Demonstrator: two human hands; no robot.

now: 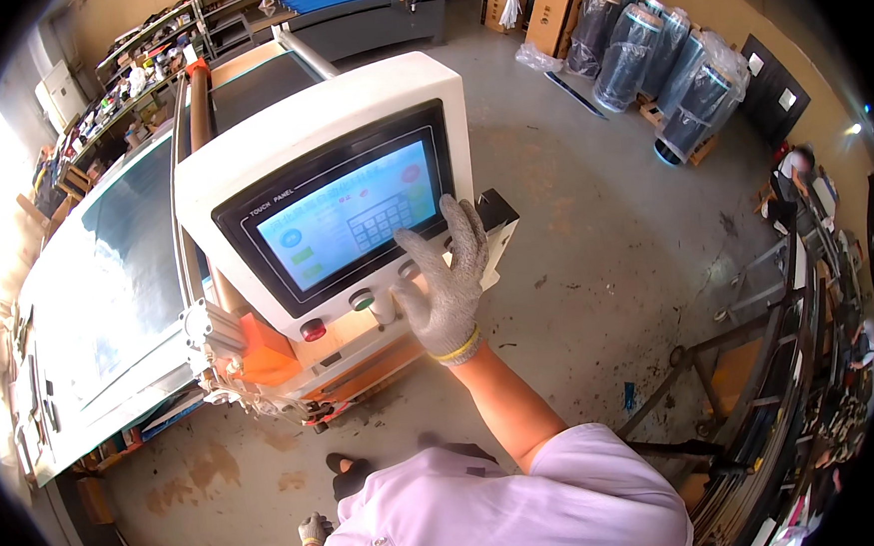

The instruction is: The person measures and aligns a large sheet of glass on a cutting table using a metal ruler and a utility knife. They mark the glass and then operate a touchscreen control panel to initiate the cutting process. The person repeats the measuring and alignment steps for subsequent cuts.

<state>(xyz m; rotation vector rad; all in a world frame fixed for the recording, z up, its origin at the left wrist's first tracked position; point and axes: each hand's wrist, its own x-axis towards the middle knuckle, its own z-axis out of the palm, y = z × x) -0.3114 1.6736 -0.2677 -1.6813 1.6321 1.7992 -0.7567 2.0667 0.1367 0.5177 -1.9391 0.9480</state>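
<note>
My right hand [445, 283], in a grey knitted glove with a yellow cuff, is raised over a control panel [316, 95] in a white housing. Its fingers are spread and hold nothing. One extended finger reaches the lit touch screen [343, 214], at or just above a keypad of small squares; actual contact is hard to tell. Below the screen are a red button [312, 330], a green button [362, 299] and other controls partly covered by the hand. Low beside my body hangs my left hand [315, 530], also gloved, its fingertips hidden.
The panel is mounted on a long machine with a glossy table [109, 303] at left. Cluttered shelves [144, 66] line the back left. Wrapped rolls [627, 56] and cardboard boxes [553, 11] stand at the far right. A metal rack [791, 331] runs along the right; people are beyond it.
</note>
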